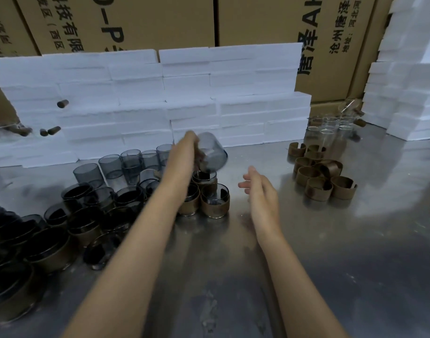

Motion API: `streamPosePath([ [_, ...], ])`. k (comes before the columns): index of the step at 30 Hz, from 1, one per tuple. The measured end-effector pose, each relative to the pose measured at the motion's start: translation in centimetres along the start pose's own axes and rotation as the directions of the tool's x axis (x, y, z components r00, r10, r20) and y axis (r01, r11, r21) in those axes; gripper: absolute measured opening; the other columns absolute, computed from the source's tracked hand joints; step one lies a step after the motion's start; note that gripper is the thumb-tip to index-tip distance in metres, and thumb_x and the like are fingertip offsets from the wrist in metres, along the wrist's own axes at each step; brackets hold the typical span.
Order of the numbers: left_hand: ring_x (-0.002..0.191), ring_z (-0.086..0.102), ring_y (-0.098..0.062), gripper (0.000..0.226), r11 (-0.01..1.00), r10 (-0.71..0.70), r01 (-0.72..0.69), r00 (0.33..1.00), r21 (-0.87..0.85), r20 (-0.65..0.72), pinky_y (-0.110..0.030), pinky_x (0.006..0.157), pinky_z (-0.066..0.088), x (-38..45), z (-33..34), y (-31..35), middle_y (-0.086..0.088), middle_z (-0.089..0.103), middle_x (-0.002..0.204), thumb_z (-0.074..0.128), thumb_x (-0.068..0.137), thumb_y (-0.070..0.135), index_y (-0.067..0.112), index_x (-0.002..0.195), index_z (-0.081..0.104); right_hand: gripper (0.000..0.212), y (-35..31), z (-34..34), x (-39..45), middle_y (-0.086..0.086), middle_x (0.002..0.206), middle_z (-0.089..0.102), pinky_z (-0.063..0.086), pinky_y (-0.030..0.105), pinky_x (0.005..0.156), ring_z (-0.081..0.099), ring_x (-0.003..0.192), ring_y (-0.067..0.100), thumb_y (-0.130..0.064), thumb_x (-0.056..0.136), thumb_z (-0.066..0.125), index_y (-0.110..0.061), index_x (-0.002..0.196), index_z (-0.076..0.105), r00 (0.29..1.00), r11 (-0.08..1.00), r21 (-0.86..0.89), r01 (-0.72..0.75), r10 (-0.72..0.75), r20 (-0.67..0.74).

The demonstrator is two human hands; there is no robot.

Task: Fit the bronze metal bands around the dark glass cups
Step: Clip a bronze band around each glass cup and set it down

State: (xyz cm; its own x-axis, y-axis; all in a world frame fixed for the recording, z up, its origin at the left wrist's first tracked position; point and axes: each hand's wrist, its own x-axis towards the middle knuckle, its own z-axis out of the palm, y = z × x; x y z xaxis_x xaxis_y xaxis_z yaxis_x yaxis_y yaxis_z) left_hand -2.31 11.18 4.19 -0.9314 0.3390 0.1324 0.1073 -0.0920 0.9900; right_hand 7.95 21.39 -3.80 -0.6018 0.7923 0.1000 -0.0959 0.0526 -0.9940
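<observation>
My left hand [184,152] grips a bare dark glass cup [212,152], held tilted in the air above the banded cups. My right hand [256,185] hovers over the metal table [331,252] with fingers relaxed, holding nothing. Below the lifted cup stand dark cups with bronze bands fitted [215,201]. A heap of loose bronze bands [323,176] lies to the right. Bare dark cups [116,165] stand in a row behind my left arm, and more banded cups [48,245] crowd the left side.
White foam blocks [160,98] are stacked along the back, with another stack [409,81] at the right. Cardboard boxes [135,20] rise behind them. Clear glasses [331,132] stand beyond the bands. Small corks [53,130] lie on the foam at left.
</observation>
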Motion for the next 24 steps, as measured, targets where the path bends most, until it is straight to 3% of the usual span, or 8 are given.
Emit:
streamPosePath([
  [3,0.052,0.062,-0.010,0.042,0.981,-0.109,0.128,0.985,-0.144,0.133,-0.029,0.064,0.046,-3.5,2.5,-2.2,0.008,0.064,0.054,0.051,0.080,0.038,0.021,0.044,0.064,0.048,-1.5,-0.1,0.0,0.009,0.111,0.073,0.053,0.033,0.083,0.067,0.097,0.021,-0.053,0.102,0.048,-0.011,0.115,0.067,0.986,0.961,0.234,-0.145,0.121,0.113],
  [6,0.080,0.074,-0.015,0.032,0.972,-0.103,0.155,0.956,-0.179,0.273,-0.036,0.087,0.056,-6.0,4.6,-4.7,-0.002,0.076,0.082,0.058,0.068,0.049,0.024,0.073,0.078,0.047,-1.7,-0.8,-1.2,0.006,0.107,0.073,0.053,0.036,0.092,0.070,0.105,0.019,-0.056,0.096,0.056,-0.014,0.110,0.070,0.924,0.833,0.451,-0.320,0.169,0.343],
  [9,0.115,0.068,-0.014,0.054,0.981,-0.023,0.074,0.962,-0.180,0.272,-0.046,0.113,0.045,-6.7,5.2,-6.5,0.003,0.074,0.116,0.054,0.078,0.063,0.034,0.121,0.068,0.047,-1.4,-2.1,-1.6,0.001,0.107,0.076,0.053,0.033,0.087,0.071,0.106,0.016,-0.056,0.099,0.052,-0.015,0.111,0.072,0.904,0.825,0.443,-0.352,0.176,0.390],
  [12,0.132,0.056,-0.009,0.063,1.000,0.003,0.006,0.954,-0.028,0.299,-0.043,0.118,0.039,-6.4,5.0,-7.1,0.013,0.061,0.141,0.043,0.081,0.076,0.052,0.138,0.053,0.057,-1.7,-2.4,-1.4,0.007,0.116,0.077,0.061,0.037,0.085,0.074,0.105,0.018,-0.058,0.101,0.043,-0.013,0.123,0.071,0.912,0.848,0.379,-0.369,0.252,0.325],
  [15,0.136,0.051,-0.005,0.052,0.996,0.017,-0.046,0.945,0.081,0.328,-0.038,0.120,0.036,-5.6,4.4,-7.5,0.010,0.056,0.148,0.035,0.103,0.060,0.041,0.150,0.045,0.058,-1.4,-1.8,-0.9,0.012,0.112,0.077,0.061,0.050,0.088,0.075,0.101,0.027,-0.062,0.102,0.039,-0.016,0.119,0.071,0.933,0.922,0.194,-0.336,0.297,0.203],
  [19,0.127,0.055,-0.002,0.035,0.968,0.146,-0.192,0.956,0.164,0.255,-0.018,0.111,0.040,-5.2,3.8,-7.6,0.006,0.063,0.139,0.045,0.109,0.027,0.019,0.140,0.061,0.055,-0.1,-1.6,-0.3,0.019,0.101,0.074,0.059,0.040,0.060,0.073,0.068,0.034,-0.057,0.107,0.026,-0.015,0.127,0.054,0.976,0.983,0.008,-0.181,0.179,0.121],
  [22,0.113,0.065,-0.012,0.025,0.949,0.210,-0.237,0.967,0.207,0.144,-0.026,0.102,0.048,-5.0,3.4,-8.2,0.001,0.072,0.119,0.055,0.105,0.013,0.011,0.123,0.070,0.046,1.1,-1.5,-0.1,0.018,0.081,0.072,0.057,0.043,0.061,0.066,0.052,0.028,-0.053,0.109,0.022,-0.019,0.122,0.051,0.994,0.995,-0.057,-0.084,0.088,0.064],
  [24,0.105,0.068,-0.019,0.019,0.962,0.193,-0.205,0.978,0.182,0.082,-0.033,0.098,0.052,-5.1,3.3,-8.3,-0.002,0.074,0.108,0.057,0.103,0.013,0.010,0.114,0.073,0.040,1.4,-1.2,-0.2,0.016,0.084,0.072,0.056,0.039,0.058,0.066,0.052,0.026,-0.049,0.110,0.025,-0.023,0.115,0.055,0.997,0.998,-0.059,-0.027,0.031,0.068],
])
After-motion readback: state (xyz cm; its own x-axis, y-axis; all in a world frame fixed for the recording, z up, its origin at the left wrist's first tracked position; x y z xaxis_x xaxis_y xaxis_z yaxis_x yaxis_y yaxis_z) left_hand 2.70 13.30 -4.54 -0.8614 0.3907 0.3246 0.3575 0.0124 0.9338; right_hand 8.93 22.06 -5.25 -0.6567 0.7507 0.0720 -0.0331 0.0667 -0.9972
